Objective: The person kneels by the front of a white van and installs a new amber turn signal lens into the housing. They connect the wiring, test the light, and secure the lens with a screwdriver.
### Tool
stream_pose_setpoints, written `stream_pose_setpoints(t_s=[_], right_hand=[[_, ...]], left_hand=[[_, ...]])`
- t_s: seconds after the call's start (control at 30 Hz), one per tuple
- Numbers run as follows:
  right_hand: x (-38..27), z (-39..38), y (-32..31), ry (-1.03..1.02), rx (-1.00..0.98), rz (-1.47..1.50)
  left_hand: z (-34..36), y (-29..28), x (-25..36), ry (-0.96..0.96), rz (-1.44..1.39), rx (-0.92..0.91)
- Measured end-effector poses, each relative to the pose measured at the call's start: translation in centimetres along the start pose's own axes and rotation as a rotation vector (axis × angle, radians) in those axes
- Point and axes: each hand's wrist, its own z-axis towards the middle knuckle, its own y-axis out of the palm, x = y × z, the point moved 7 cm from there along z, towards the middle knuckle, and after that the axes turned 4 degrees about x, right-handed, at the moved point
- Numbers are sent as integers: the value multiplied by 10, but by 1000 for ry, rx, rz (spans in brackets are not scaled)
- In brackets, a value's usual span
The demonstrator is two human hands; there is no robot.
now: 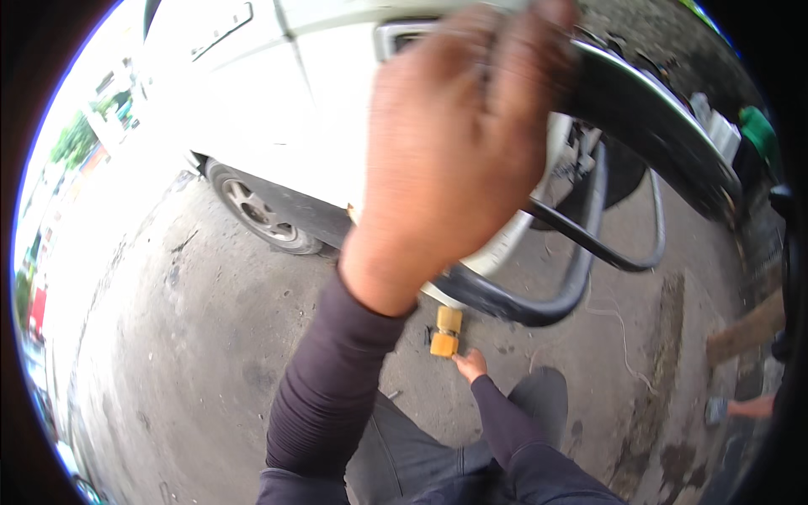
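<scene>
Hands, well apart: the left hand (459,143) is raised close to the eye, fingers bent at the upper edge, and from here I can't tell whether they grip anything; it hides part of a white vehicle (244,101). The right hand (471,364) is low, by the knee, its fingertips meeting the near corner of a yellow two-piece block (444,344); whether they are clamped on it or merely touching, I can't make out. That block sits just beyond the hand, below the vehicle's front end. Dark sleeves (328,379) cover both forearms above grey trousers (404,446). Past the block, a black tubular guard (539,310) loops out from the vehicle, with a long black curved panel (665,126) above. A wheel (257,210) stands on the left over grey pavement (185,337); off right are a thin pale cord (627,341) and a wooden plank (745,331).
</scene>
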Motion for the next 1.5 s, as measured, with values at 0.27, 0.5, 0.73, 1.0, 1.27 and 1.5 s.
stream_pose_setpoints(t_s=[0.27, 0.5, 0.73, 1.0, 1.27, 1.5], right_hand=[[-12, 104, 67, -65, 95, -105], [-32, 114, 90, -15, 87, -143], [-32, 103, 89, -9, 83, -30], [-36, 12, -2, 285, 245, 1158], [-58, -151, -263, -350, -93, 1689], [-75, -267, -381, -892, -122, 1768]], left_hand=[[-5, -1, 8, 42, 138, 119], [-13, -3, -1, -2, 48, 171], [-16, 6, 4, 42, 25, 153], [-2, -5, -2, 142, 84, 121], [-9, -8, -7, -51, 13, 72], [-9, -11, -12, -191, 6, 187]])
